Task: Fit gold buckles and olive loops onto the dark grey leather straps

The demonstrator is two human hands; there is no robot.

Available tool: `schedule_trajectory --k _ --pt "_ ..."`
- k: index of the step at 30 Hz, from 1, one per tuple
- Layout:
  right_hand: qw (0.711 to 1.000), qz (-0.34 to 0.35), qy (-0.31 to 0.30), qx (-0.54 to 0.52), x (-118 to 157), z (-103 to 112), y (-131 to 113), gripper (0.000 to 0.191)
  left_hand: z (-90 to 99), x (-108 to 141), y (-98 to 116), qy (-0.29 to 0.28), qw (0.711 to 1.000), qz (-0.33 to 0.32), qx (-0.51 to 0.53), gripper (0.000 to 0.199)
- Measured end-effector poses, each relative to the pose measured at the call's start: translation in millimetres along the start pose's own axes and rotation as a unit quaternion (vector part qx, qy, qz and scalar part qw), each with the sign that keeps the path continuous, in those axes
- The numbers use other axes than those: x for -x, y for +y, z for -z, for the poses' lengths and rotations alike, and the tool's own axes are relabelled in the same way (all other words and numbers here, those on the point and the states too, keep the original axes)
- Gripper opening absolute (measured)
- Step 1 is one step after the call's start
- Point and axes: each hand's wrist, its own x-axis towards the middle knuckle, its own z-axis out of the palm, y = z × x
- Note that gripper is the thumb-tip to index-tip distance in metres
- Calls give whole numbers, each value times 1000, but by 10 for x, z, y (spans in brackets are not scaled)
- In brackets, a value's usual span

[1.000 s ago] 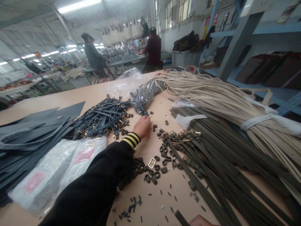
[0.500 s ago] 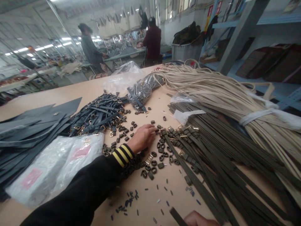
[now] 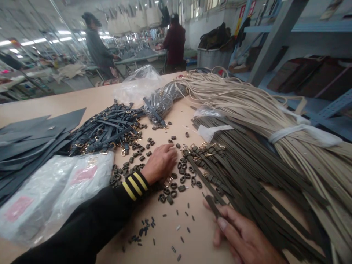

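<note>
My left hand (image 3: 159, 163) is over the scattered dark olive strap loops (image 3: 182, 179) in the middle of the table. Its fingers are bent and smeared by motion, so what they hold, if anything, does not show. Close under it lies a gold buckle (image 3: 168, 181). At the lower right, my right hand (image 3: 242, 234) pinches a dark olive strap (image 3: 212, 206) near its end, thumb on top. Beside that hand runs a bundle of long olive straps (image 3: 247, 165), several with gold buckles and loops at their near-centre ends.
A pile of navy buckled straps (image 3: 107, 126) and plastic-wrapped white packs (image 3: 79, 183) are to the left. Beige straps (image 3: 247, 91) tied with white wrap stretch along the right. Small dark bits (image 3: 143, 229) dot the front. Two people stand at another table beyond.
My right hand has risen into view from the bottom edge, bringing the strap end up toward the loops. My left hand has pulled slightly back left, and the view has shifted a little.
</note>
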Motion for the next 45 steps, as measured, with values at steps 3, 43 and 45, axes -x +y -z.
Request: schedule_trajectory --k 3,43,45 --pt "999 25 22 14 -105 140 -132 60 -35 145 249 -34 999 -13 18 37" --pt "994 86 -63 -28 399 53 -167 34 388 246 384 -107 977 125 136 8" --pt "994 89 -65 -21 440 41 -145 31 450 448 607 -45 954 156 251 16"
